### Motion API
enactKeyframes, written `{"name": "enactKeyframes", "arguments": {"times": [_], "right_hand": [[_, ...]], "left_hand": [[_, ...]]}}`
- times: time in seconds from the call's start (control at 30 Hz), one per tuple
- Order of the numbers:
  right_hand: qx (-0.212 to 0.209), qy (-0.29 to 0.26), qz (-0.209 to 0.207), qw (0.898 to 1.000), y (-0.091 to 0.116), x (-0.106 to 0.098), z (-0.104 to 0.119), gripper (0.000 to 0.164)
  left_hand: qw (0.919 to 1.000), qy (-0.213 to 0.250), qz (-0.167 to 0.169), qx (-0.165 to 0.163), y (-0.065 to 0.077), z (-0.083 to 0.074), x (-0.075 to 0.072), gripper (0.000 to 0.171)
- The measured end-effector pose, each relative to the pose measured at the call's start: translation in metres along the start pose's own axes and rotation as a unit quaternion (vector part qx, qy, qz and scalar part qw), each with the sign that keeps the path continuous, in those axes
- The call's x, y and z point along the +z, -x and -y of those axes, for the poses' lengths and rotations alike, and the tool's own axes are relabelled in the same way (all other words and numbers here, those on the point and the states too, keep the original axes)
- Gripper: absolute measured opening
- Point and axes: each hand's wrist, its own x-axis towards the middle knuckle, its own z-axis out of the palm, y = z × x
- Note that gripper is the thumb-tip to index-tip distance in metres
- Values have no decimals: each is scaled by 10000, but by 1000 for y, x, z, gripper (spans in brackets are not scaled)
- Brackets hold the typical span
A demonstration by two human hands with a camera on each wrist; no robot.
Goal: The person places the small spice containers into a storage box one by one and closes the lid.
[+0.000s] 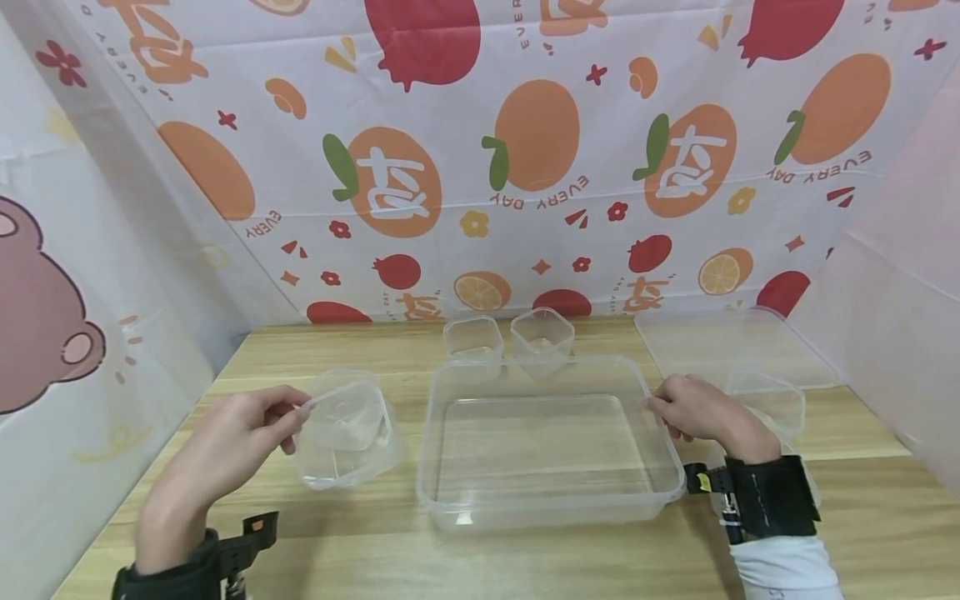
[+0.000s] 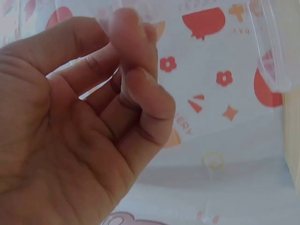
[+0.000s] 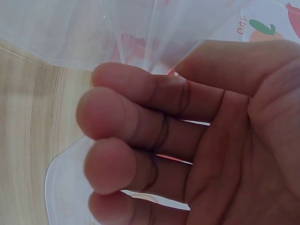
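Observation:
At the left of the head view, my left hand (image 1: 240, 437) pinches the edge of a small clear plastic container (image 1: 348, 467) between thumb and fingertips. Its outlines overlap, so I cannot tell whether a second piece sits inside. A large clear rectangular plastic box (image 1: 555, 510) stands upright on the table in front of me. My right hand (image 1: 701, 412) grips the right rim of that box, its thumb at the rim and the other fingers curled outside. In the right wrist view the box's translucent wall (image 3: 93, 28) passes above the fingers (image 3: 110, 164).
Two small clear containers (image 1: 472, 340) stand behind the large box. A large flat clear lid (image 1: 738, 346) lies at the back right. Another clear piece (image 1: 768, 400) lies beside my right wrist, partly hidden. A fruit-printed cloth (image 1: 540, 225) hangs behind the wooden table (image 1: 360, 550).

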Motion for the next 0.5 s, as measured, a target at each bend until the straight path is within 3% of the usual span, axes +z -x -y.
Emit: {"name": "enactKeyframes", "arguments": {"times": [0.2, 0.5], "right_hand": [[38, -22, 10, 10000, -1, -1, 1, 40], [50, -18, 8, 10000, -1, -1, 0, 40]], "left_hand": [[9993, 356, -34, -110, -3, -9, 4, 24], [9965, 670, -348, -363, -8, -18, 6, 26]]}}
